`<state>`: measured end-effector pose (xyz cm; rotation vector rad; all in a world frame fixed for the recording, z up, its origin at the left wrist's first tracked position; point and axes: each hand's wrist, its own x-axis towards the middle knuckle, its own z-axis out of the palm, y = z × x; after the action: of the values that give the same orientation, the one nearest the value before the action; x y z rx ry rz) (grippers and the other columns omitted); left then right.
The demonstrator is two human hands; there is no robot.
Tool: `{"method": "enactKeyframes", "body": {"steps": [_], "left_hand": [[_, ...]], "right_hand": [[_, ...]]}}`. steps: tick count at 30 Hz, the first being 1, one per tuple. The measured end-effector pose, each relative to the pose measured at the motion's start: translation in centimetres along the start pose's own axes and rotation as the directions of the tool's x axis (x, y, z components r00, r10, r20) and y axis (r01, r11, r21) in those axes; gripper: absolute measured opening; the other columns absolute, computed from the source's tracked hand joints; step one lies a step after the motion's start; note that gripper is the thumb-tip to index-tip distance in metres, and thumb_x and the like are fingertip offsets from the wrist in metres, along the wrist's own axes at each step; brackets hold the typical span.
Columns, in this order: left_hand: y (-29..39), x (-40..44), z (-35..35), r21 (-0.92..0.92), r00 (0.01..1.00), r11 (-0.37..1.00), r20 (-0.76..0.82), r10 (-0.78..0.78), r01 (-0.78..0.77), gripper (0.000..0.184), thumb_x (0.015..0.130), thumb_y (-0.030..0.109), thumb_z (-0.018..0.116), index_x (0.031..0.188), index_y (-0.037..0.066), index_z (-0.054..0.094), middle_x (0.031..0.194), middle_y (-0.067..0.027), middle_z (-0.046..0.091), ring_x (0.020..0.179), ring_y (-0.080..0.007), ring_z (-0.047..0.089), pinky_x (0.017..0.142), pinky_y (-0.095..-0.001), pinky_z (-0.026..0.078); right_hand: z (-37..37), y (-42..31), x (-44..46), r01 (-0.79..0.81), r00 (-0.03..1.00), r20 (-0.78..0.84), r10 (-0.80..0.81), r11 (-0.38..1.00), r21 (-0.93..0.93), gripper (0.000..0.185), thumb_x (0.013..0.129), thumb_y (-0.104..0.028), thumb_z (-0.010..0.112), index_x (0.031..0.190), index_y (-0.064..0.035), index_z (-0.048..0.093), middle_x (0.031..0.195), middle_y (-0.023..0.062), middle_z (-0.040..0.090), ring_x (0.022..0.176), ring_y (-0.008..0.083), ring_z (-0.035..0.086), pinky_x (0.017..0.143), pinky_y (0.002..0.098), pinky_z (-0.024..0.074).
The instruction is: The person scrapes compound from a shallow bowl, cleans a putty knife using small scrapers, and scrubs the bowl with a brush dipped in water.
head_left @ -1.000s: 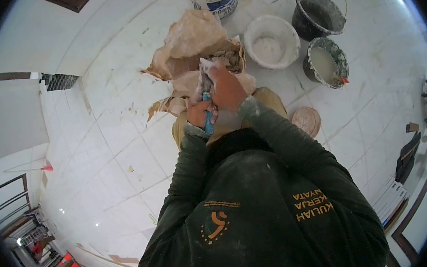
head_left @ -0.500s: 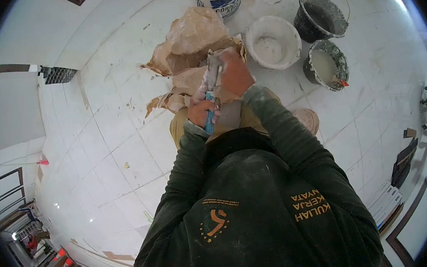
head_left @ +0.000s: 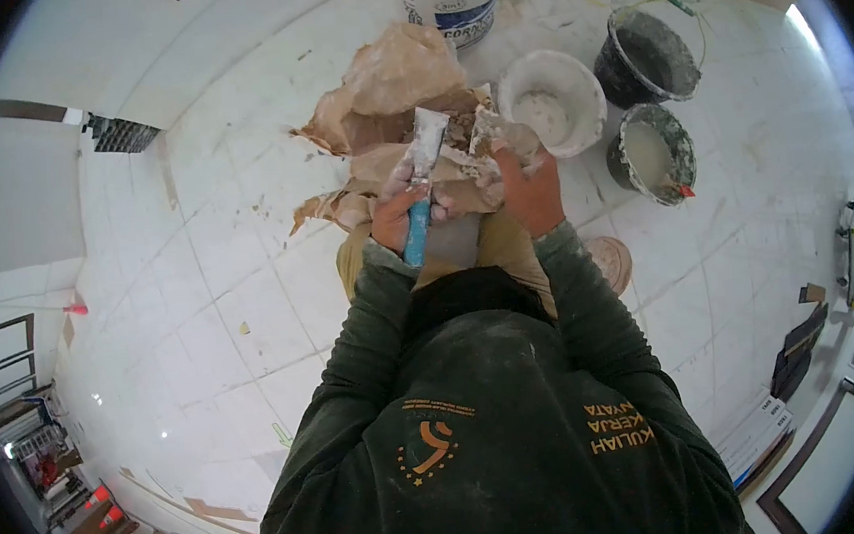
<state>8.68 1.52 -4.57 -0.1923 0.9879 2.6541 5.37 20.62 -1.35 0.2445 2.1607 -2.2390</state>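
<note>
My left hand [head_left: 398, 214] is wrapped round the blue handle of a scraper [head_left: 428, 144], whose pale, powdery blade points away from me. To its right, my right hand [head_left: 531, 188] is closed on the edge of a torn brown paper bag [head_left: 402, 73], its fingers by a whitish flap. Grey-brown crumbly material [head_left: 458, 129] shows in the bag's opening between the hands. Both hands are dusted with white.
Beyond the bag stands a white printed bucket [head_left: 457, 9]. A white tub [head_left: 551, 102], a black bucket [head_left: 646, 54] and a black pail [head_left: 651, 154] of pale liquid are at the right. Cardboard-like sheets [head_left: 800, 348] lie far right.
My right hand has moved from beside the scraper blade rightward to the bag's edge. The blade is now uncovered, and the bag's contents show more than half a second ago.
</note>
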Motion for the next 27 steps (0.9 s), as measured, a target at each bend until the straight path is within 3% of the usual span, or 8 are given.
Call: {"method": "enactKeyframes", "body": {"steps": [2, 5, 8, 11, 19, 21, 23, 27], "left_hand": [[-0.5, 0.5, -0.7, 0.019, 0.999, 0.999, 0.024, 0.028, -0.029, 0.052, 0.083, 0.005, 0.053, 0.133, 0.001, 0.039, 0.092, -0.0084, 0.057, 0.072, -0.0195, 0.06, 0.056, -0.0273, 0.05], [-0.5, 0.6, -0.4, 0.037, 0.998, 0.998, 0.044, 0.055, -0.057, 0.053, 0.081, 0.005, 0.054, 0.133, 0.0, 0.04, 0.097, -0.008, 0.059, 0.075, -0.0171, 0.06, 0.06, -0.0265, 0.049], [0.1, 0.1, 1.5, 0.079, 0.995, 0.992, 0.021, 0.093, -0.094, 0.056, 0.08, 0.004, 0.054, 0.134, 0.001, 0.038, 0.097, -0.0079, 0.06, 0.07, -0.0136, 0.058, 0.056, -0.025, 0.048], [0.2, -0.1, 2.3, 0.116, 0.992, 0.985, 0.021, 0.127, -0.128, 0.06, 0.079, 0.003, 0.053, 0.136, 0.001, 0.035, 0.095, -0.0076, 0.061, 0.062, -0.0116, 0.057, 0.05, -0.0237, 0.048], [-0.3, -0.1, 1.5, 0.012, 0.986, 0.994, 0.126, 0.11, -0.112, 0.067, 0.073, 0.003, 0.051, 0.137, -0.001, 0.031, 0.094, -0.0101, 0.06, 0.05, -0.0136, 0.052, 0.043, -0.024, 0.045], [-0.5, -0.3, 1.4, 0.083, 0.998, 0.994, -0.006, 0.068, -0.067, 0.063, 0.071, 0.002, 0.049, 0.132, -0.001, 0.035, 0.089, -0.0125, 0.059, 0.046, -0.016, 0.05, 0.038, -0.0253, 0.043], [-0.6, -0.2, 1.1, 0.056, 0.998, 0.997, -0.029, 0.05, -0.048, 0.061, 0.07, 0.001, 0.047, 0.13, -0.001, 0.037, 0.087, -0.0129, 0.058, 0.044, -0.0169, 0.049, 0.037, -0.0259, 0.042], [-0.6, 0.2, 1.0, -0.02, 0.995, 0.997, 0.06, 0.077, -0.076, 0.056, 0.07, 0.0, 0.043, 0.126, 0.002, 0.042, 0.08, -0.0137, 0.058, 0.044, -0.0189, 0.05, 0.036, -0.0273, 0.043]], "right_hand": [[0.6, 1.1, 0.5, 0.626, 0.769, 0.223, -0.599, 0.637, -0.449, 0.031, 0.083, -0.008, 0.06, 0.114, -0.0036, 0.058, 0.105, 0.0119, 0.058, 0.095, 0.0298, 0.056, 0.084, 0.0373, 0.044], [1.6, -0.1, -1.2, 0.695, 0.719, 0.4, -0.568, 0.594, -0.406, 0.042, 0.079, -0.01, 0.059, 0.121, -0.0055, 0.055, 0.108, 0.0177, 0.05, 0.102, 0.0374, 0.046, 0.089, 0.0448, 0.0388], [1.9, -1.0, -3.0, 0.656, 0.755, 0.474, -0.454, 0.549, -0.519, 0.05, 0.07, 0.003, 0.061, 0.119, -0.0071, 0.058, 0.112, 0.0125, 0.051, 0.107, 0.0329, 0.047, 0.091, 0.0406, 0.0375], [2.1, 0.3, -3.1, 0.686, 0.727, 0.465, -0.505, 0.497, -0.532, 0.053, 0.069, -0.01, 0.065, 0.122, -0.0093, 0.056, 0.106, 0.0156, 0.048, 0.1, 0.0379, 0.045, 0.086, 0.0455, 0.0399], [3.1, 1.3, -3.5, 0.638, 0.765, 0.427, -0.483, 0.478, -0.603, 0.045, 0.067, -0.007, 0.063, 0.112, -0.0063, 0.058, 0.106, 0.0161, 0.05, 0.097, 0.0379, 0.048, 0.083, 0.0447, 0.0428], [3.5, 1.2, -3.0, 0.623, 0.771, 0.391, -0.502, 0.467, -0.628, 0.043, 0.068, -0.008, 0.063, 0.111, -0.0059, 0.058, 0.106, 0.016, 0.05, 0.096, 0.0374, 0.049, 0.083, 0.0441, 0.0432], [3.6, 0.2, -2.1, 0.594, 0.804, 0.41, -0.431, 0.612, -0.522, 0.04, 0.069, -0.009, 0.063, 0.109, -0.0047, 0.058, 0.104, 0.0161, 0.051, 0.096, 0.036, 0.051, 0.081, 0.044, 0.0436], [3.8, 0.9, -2.6, 0.576, 0.815, 0.423, -0.397, 0.639, -0.51, 0.039, 0.07, -0.009, 0.063, 0.108, -0.0031, 0.058, 0.102, 0.0164, 0.051, 0.094, 0.0361, 0.052, 0.079, 0.0455, 0.0438]]}}
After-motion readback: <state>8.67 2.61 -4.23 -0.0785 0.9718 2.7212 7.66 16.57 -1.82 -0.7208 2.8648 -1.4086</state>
